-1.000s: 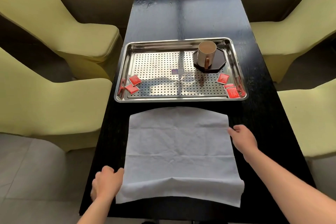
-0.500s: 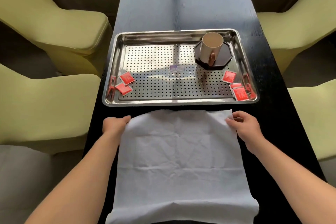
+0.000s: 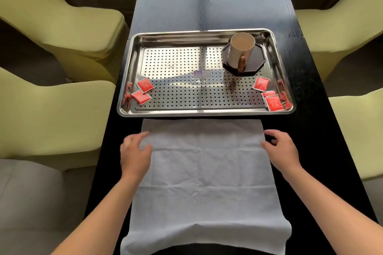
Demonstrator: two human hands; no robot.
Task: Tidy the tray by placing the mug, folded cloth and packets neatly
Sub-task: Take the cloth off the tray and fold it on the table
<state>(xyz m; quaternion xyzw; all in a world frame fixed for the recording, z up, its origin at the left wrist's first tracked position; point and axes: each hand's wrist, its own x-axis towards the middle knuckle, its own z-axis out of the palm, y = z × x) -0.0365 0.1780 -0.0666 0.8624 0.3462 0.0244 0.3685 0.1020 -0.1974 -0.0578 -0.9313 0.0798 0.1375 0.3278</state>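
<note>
A pale grey cloth (image 3: 203,172) lies spread flat on the black table (image 3: 207,2), its near edge hanging over the table's front. My left hand (image 3: 134,151) hovers over the cloth's far left corner with fingers apart, holding nothing. My right hand (image 3: 279,147) is at the far right corner, fingers loosely spread beside the edge. Beyond the cloth sits a steel perforated tray (image 3: 186,35). A beige mug (image 3: 240,49) stands on a dark octagonal coaster (image 3: 259,58) at the tray's back right. Red packets lie at the tray's front left (image 3: 143,91) and front right (image 3: 269,95).
Yellow-green chairs flank the table: two on the left (image 3: 62,16), two on the right (image 3: 342,23). The narrow table runs away from me, bare beyond the tray. A small label (image 3: 202,73) is stuck at the tray's centre.
My left hand went from the cloth's near left corner to its far left corner. Both hands, closed on the far corners half a second ago, now have fingers apart and sit slightly nearer me.
</note>
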